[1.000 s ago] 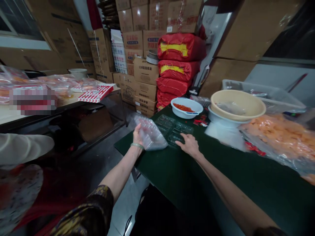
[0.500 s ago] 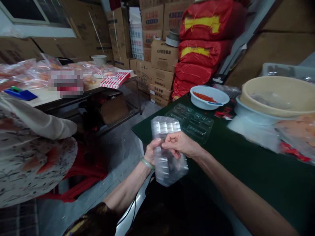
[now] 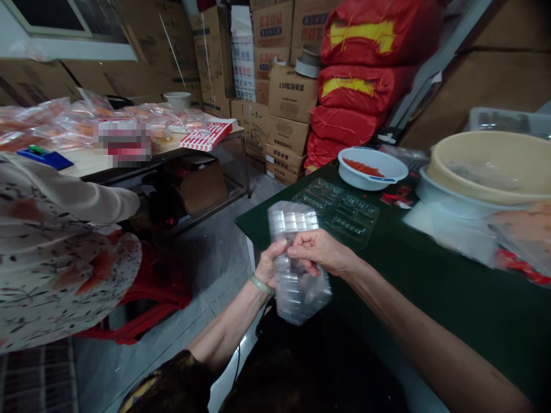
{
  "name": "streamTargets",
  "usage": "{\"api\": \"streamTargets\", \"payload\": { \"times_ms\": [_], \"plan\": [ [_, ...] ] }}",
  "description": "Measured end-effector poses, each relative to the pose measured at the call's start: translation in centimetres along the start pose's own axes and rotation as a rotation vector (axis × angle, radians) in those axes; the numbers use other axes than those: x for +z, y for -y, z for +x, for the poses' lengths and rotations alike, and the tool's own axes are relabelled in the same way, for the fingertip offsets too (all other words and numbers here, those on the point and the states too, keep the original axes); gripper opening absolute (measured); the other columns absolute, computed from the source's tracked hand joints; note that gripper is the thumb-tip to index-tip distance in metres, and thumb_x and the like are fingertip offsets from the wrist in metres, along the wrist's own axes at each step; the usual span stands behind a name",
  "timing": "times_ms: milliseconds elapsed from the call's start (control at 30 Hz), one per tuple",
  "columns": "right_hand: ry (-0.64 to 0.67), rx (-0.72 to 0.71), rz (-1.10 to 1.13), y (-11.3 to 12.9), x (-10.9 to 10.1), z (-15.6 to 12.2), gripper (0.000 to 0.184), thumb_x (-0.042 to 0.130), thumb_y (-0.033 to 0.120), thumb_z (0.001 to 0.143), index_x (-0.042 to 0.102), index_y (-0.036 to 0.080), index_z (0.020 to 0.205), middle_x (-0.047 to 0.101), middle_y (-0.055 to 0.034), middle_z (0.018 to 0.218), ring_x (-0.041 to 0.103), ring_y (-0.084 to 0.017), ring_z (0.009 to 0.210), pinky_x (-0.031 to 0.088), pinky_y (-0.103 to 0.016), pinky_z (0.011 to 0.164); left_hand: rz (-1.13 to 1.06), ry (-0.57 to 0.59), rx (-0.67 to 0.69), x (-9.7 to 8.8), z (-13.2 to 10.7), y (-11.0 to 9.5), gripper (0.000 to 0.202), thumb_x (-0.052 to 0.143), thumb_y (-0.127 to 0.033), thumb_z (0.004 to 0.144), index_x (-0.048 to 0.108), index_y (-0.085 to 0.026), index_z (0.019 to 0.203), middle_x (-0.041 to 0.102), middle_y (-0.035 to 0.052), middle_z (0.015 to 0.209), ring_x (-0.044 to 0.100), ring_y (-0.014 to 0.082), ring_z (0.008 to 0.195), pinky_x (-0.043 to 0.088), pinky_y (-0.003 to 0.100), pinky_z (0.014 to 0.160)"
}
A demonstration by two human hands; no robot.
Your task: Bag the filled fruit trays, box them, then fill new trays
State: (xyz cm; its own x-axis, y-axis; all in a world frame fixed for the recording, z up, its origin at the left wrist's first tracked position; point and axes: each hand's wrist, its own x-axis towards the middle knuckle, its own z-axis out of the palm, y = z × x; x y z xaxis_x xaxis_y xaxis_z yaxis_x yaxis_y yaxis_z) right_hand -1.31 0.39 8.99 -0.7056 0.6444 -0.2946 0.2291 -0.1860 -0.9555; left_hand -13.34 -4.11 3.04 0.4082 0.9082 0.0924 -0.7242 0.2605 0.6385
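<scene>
A clear plastic tray with ridged compartments (image 3: 297, 295), possibly several nested together, is held up in front of me at the table's near left corner. My left hand (image 3: 270, 263) grips its left edge, thumb on top and a pale bangle at the wrist. My right hand (image 3: 316, 252) lies over the tray's middle with thumb and forefinger pinched at it. What the pinch holds exactly is too small to make out. Just beyond, more clear compartment trays (image 3: 340, 212) lie flat on the dark green table (image 3: 430, 298).
A pale blue basin (image 3: 372, 178) of orange-red pieces stands behind the trays. On the right are a cream basin (image 3: 482, 166) and plastic bags (image 3: 451, 229). A person in a patterned top (image 3: 64, 252) sits left on a red stool (image 3: 146, 298). Cartons (image 3: 293, 94) are stacked behind.
The view has shifted slightly, so the surroundings sit a little further right. Both hands keep nearly the same hold on the plastic tray.
</scene>
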Motion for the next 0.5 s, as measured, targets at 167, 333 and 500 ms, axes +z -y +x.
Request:
{"api": "streamTargets", "payload": {
  "times_ms": [167, 333, 500],
  "plan": [
    [0.031, -0.003, 0.019, -0.3, -0.4, 0.3, 0.040, 0.072, 0.048, 0.062, 0.048, 0.016, 0.061, 0.049, 0.0074, 0.039, 0.042, -0.005, 0.030, 0.029, -0.016, 0.032, -0.040, -0.031, -0.005, -0.4, -0.2, 0.1, 0.046, 0.060, -0.056, 0.062, 0.062, -0.010, 0.055, 0.068, 0.0177, 0.069, 0.064, 0.0368, 0.088, 0.050, 0.040, 0.075],
    [-0.017, 0.015, -0.178, 0.4, 0.7, -0.1, 0.030, 0.061, 0.041, 0.074, 0.046, 0.018, 0.063, 0.048, 0.0056, 0.044, 0.042, -0.007, 0.035, 0.029, -0.019, 0.037, -0.126, -0.120, 0.008, -0.7, -0.3, 0.3, 0.038, 0.063, -0.048, 0.061, 0.060, -0.011, 0.056, 0.065, 0.0142, 0.059, 0.066, 0.0336, 0.079, 0.050, 0.039, 0.073],
    [-0.351, -0.251, -0.922, 2.4, 5.2, -1.6, 0.015, 0.044, 0.018, 0.079, 0.042, 0.018, 0.064, 0.049, -0.0007, 0.058, 0.039, -0.010, 0.051, 0.024, -0.026, 0.049, -0.246, -0.301, 0.091, -1.3, -1.2, 0.8, 0.022, 0.065, -0.034, 0.062, 0.062, -0.012, 0.063, 0.065, 0.0055, 0.060, 0.063, 0.0192, 0.059, 0.051, 0.029, 0.066]
  ]
}}
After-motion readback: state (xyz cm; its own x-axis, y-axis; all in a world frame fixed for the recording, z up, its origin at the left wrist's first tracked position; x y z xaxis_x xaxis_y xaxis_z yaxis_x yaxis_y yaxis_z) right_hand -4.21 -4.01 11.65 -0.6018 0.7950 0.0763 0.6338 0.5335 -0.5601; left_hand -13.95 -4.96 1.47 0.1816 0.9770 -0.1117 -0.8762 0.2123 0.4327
